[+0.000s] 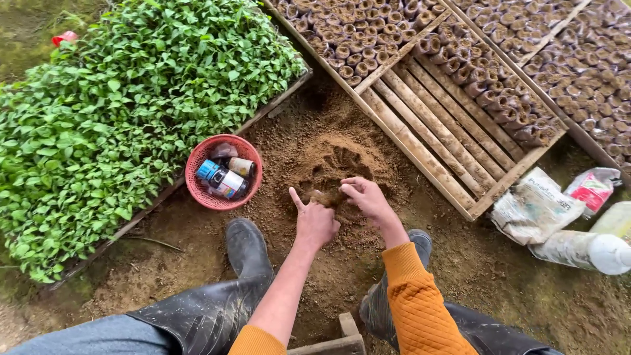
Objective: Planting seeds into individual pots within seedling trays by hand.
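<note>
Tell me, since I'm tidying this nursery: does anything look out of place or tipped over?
A white plastic bottle lies on its side on the dirt at right, beside crumpled bags. Small bottles lie jumbled in the red basket. Nothing looks spilled.

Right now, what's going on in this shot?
A person in rubber boots crouches over a mound of loose brown soil. The left hand and right hand meet at a small soil-filled pot at the mound's edge, fingers curled around it. A red basket with bottles sits to the left, beside a tray of green seedlings. A wooden frame, partly filled with rows of similar pots, lies just beyond the mound.
</note>
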